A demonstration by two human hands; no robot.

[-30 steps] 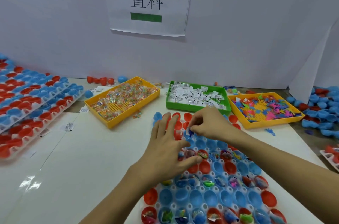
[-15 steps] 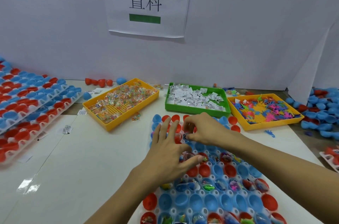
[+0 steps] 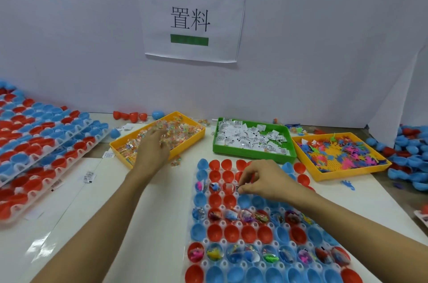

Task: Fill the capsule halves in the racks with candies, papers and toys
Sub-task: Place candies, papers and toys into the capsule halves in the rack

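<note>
Two hands work at once: our left hand [image 3: 151,148] digs curled fingers into the candies [image 3: 171,128], grasp unclear, while our right hand [image 3: 264,180] pinches a small piece over the rack [image 3: 234,240] beneath it. Dropped carelessly, it could miss its shallow red-and-blue capsule halves [image 3: 247,234], several already filled.

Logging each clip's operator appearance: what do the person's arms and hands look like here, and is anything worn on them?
Both forearms are bare up to the frame edge, with no sleeves showing. The left hand and right hand are bare too: no gloves, rings, watch or wristband visible.
</note>
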